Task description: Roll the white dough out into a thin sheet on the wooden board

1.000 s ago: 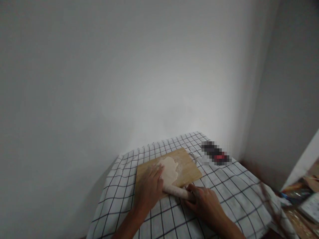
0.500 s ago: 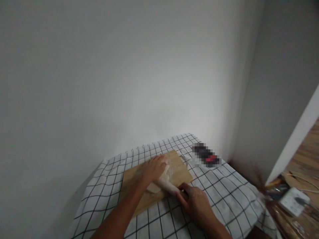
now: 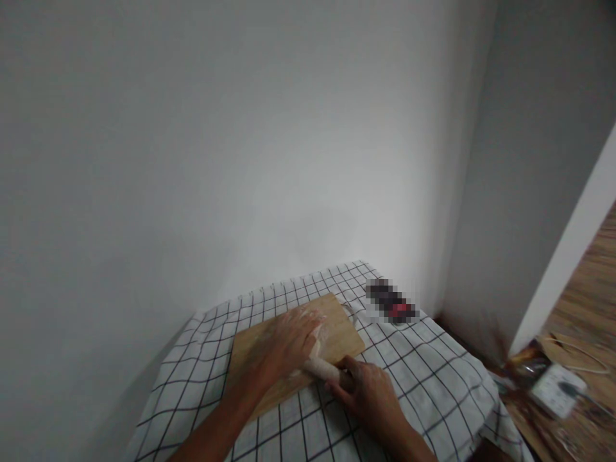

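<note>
My right hand (image 3: pixel 371 390) is wrapped round the near end of a pale, floury rolling pin (image 3: pixel 321 369). The pin lies across the front edge of a wooden board (image 3: pixel 350 339), its far end by my left hand. My left hand (image 3: pixel 294 337) rests on the board with fingers stretched out, blurred by motion. A thin piece of pale dough (image 3: pixel 316 349) shows at the edge of that hand, and the hand hides the rest of it. White flour is smeared on the board around the fingers.
A white cloth with black checks (image 3: pixel 414 366) covers the table under the board. A pixelated dark and red item (image 3: pixel 392 301) lies at the back right. Walls stand behind and to the right. A white power strip (image 3: pixel 558 390) with a cable is on the right, low down.
My left hand has opened out flatter over the dough, hiding more of it. The rolling pin has shifted slightly toward the near left, still in my right hand. The view has turned slightly.
</note>
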The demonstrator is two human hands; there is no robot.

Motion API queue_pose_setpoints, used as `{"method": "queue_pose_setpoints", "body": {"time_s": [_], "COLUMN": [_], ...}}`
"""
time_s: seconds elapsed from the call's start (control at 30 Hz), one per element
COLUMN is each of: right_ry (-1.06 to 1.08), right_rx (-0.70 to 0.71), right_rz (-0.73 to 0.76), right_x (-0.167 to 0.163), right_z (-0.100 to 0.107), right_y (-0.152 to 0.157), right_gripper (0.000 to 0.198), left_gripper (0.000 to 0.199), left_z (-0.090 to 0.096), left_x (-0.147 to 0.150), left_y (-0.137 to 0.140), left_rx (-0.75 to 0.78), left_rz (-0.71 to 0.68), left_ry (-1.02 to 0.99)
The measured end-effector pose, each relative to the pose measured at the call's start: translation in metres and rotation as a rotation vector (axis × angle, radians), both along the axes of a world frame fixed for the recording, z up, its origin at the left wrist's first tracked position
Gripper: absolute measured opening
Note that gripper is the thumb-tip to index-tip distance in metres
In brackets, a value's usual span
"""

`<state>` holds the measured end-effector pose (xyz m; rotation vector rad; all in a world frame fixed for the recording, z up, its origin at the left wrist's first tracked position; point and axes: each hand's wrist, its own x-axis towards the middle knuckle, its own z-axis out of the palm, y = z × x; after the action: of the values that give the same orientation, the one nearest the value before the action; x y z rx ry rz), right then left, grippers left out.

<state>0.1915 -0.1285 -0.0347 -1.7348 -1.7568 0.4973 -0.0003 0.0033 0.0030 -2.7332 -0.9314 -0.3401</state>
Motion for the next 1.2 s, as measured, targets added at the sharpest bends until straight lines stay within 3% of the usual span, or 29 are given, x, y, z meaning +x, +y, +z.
{"method": "queue_pose_setpoints", "body": {"time_s": [0.2, 0.37, 0.57, 0.9, 1.2], "right_ry": [0.063, 0.020, 0.099, 0.199, 0.259], "right_rx": [-0.001, -0.011, 0.022, 0.023, 0.080], "right_rz": [0.053, 0.064, 0.040, -0.022, 0.002], "right_x": [0.003, 0.002, 0.003, 0.007, 0.008], "right_z": [0.000, 0.000, -0.004, -0.004, -0.008], "right_y": [-0.005, -0.010, -0.011, -0.002, -0.003], "right_gripper": [0.025, 0.022, 0.022, 0.034, 0.028], "left_gripper": [0.051, 0.052, 0.048, 0.052, 0.048], "left_z": [-0.010, -0.019, -0.012, -0.009, -0.001], "left_x": [-0.020, -0.028, -0.018, 0.027, 0.017], "left_y": [-0.031, -0.038, -0.023, 0.037, 0.009], "left_rx": [0.022, -0.013, -0.032, -0.183, -0.136], "left_rz": [0.092, 0.162, 0.110, 0.095, 0.162], "left_ry": [-0.026, -0.015, -0.005, 0.091, 0.027]}}
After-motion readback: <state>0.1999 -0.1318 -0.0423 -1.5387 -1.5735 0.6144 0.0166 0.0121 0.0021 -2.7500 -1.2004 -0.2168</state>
